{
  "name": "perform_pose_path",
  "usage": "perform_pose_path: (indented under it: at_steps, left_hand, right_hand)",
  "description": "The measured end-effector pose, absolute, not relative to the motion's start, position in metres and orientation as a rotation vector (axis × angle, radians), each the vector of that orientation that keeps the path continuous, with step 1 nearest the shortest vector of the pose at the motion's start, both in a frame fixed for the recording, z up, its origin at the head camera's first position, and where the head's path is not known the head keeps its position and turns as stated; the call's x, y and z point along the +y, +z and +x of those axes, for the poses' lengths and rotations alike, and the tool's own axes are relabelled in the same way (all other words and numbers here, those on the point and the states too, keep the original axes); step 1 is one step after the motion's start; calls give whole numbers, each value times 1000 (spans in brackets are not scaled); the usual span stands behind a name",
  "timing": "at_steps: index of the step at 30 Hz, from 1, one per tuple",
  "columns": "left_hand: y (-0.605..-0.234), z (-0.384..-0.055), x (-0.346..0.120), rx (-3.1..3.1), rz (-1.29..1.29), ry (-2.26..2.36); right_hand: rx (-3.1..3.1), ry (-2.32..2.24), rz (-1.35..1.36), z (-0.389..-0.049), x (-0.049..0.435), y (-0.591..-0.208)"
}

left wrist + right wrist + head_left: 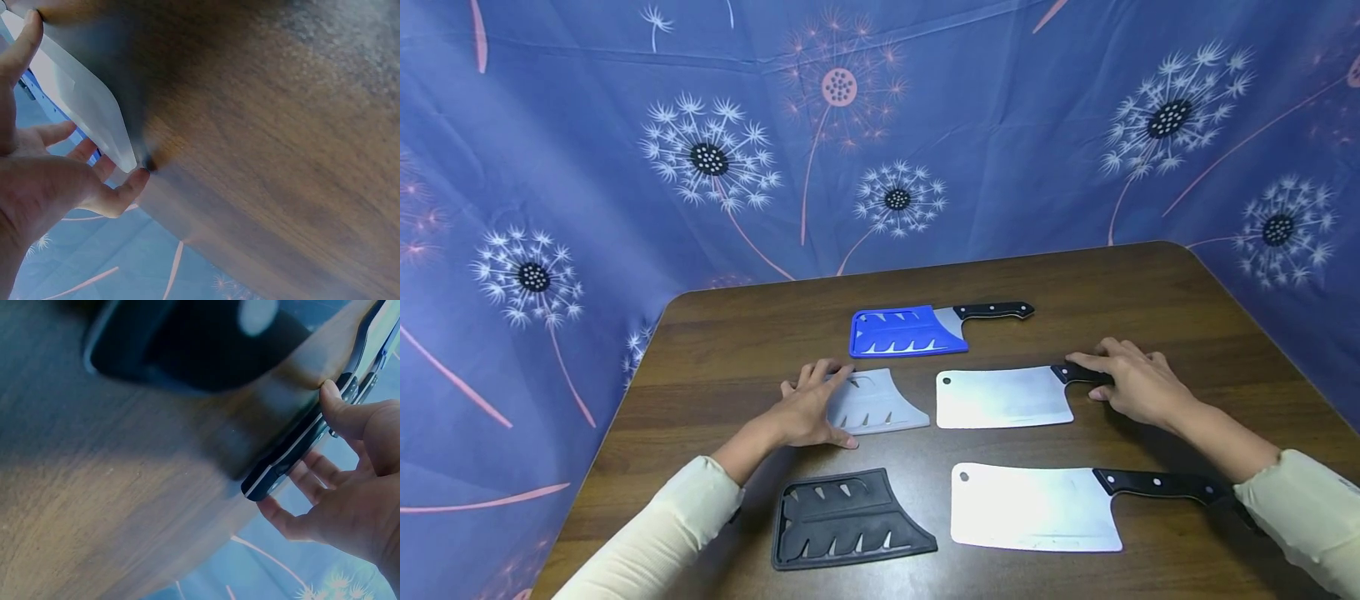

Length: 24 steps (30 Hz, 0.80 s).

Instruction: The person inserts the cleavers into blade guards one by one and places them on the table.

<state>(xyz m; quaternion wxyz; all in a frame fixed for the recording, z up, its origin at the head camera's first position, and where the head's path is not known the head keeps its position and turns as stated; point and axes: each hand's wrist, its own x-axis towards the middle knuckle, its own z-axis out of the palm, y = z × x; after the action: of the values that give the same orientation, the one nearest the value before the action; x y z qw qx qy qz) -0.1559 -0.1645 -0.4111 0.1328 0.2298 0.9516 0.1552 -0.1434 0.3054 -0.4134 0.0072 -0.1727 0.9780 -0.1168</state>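
Around the left end of a grey blade sheath (880,404) spreads my left hand (808,408), thumb by the near edge and fingers by the far edge. The sheath (81,100) lies flat on the table. My right hand (1142,383) holds the black handle of the middle cleaver (1003,398), thumb on the near side and fingers on the far side. That handle (287,456) shows between thumb and fingers in the right wrist view. The cleaver's broad blade lies flat, its front end facing the sheath across a small gap.
At the back lies a cleaver (992,310) with its blade in a blue sheath (902,337). Nearest me are a black sheath (850,521) and a larger cleaver (1033,508). The wooden table (737,325) ends at a blue dandelion-print cloth (985,192).
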Motion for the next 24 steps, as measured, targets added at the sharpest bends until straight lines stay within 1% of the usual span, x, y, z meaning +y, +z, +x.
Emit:
perform_pose_path:
  at_steps: [9, 19, 24]
  left_hand:
    - [-410, -156, -164, 2758, 663, 439]
    - [-409, -156, -162, 2769, 644, 421]
    - [-409, -156, -161, 2774, 637, 403]
  right_hand:
    - [3078, -369, -561, -143, 308, -415]
    - [3139, -350, -706, -147, 313, -418]
    - [3133, -368, -712, -147, 313, -418]
